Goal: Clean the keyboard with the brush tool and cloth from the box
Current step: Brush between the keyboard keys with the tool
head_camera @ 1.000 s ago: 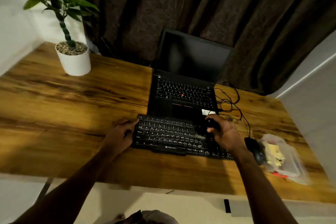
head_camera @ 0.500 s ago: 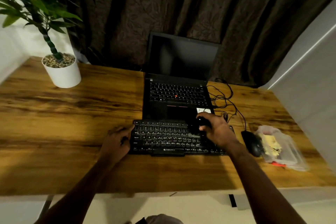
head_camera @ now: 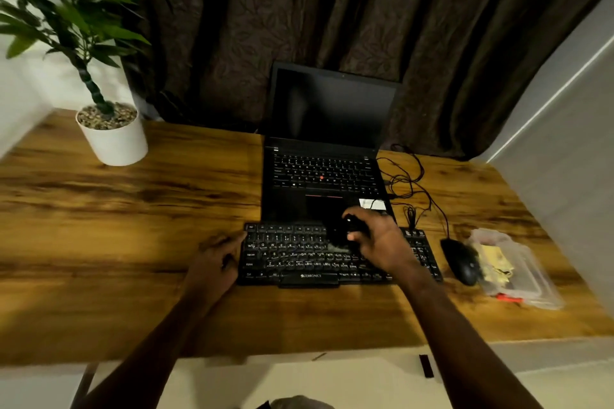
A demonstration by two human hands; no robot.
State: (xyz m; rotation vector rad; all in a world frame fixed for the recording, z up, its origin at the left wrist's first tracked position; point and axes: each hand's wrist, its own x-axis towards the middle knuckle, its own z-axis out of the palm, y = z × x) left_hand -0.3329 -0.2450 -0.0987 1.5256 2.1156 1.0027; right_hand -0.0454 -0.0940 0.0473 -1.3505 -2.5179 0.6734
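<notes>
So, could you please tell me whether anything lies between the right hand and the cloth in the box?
Yes: the black mouse lies on the table between the right end of the keyboard and the clear box holding the yellow cloth. The right hand, gripping the brush, would likely have to pass over it.

Printed in white on the front lip of the keyboard (head_camera: pixel 299 259), below the space bar: ZEBRONICS, with a small logo just before it. On the keys, white letters legible row by row: Q W E R T Y, then A S D, then Z X C V; further right, smeared beyond reading. Key legends on the laptop (head_camera: pixel 325 176): too small to read. White sticker (head_camera: pixel 370 203) on its palm rest: blurred, unreadable.
</notes>
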